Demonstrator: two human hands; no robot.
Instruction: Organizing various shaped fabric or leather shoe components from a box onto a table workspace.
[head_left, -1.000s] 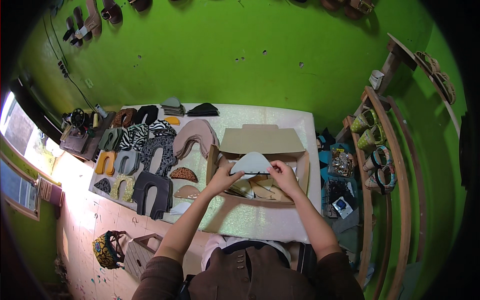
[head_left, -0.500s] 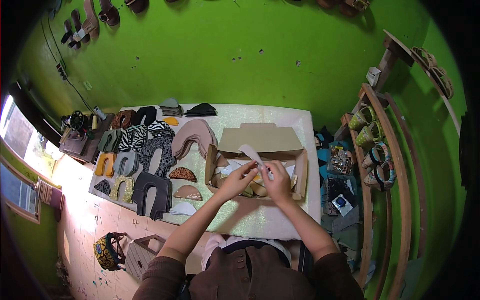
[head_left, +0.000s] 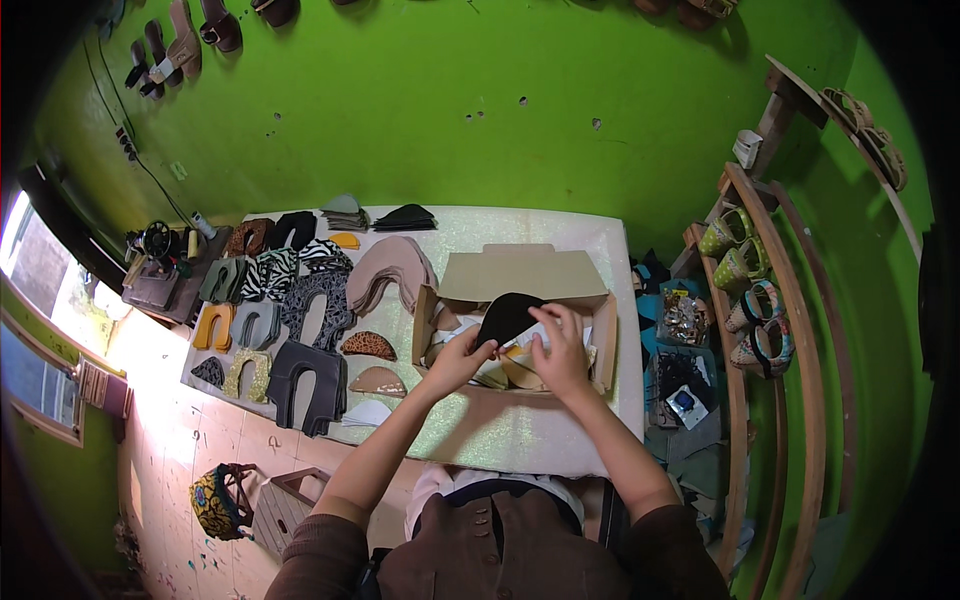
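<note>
- The left hand and the right hand meet over the open cardboard box, which sits on the tabletop towards its right edge.
- The left grip pinches the lower edge of a black cut piece; the piece rises up and away from those fingers, towards the far edge of the tabletop.
- The right grip is closed on a pale sheet-like piece just beside the black one; how it is held underneath I cannot tell.
- The black piece lies between the two hands, nearer the left one, its long axis running from near to far.
- Tan and cream cut pieces fill the box beneath the hands.
- Rows of shoe-upper cutouts cover the left half of the tabletop, well apart from both hands.
</note>
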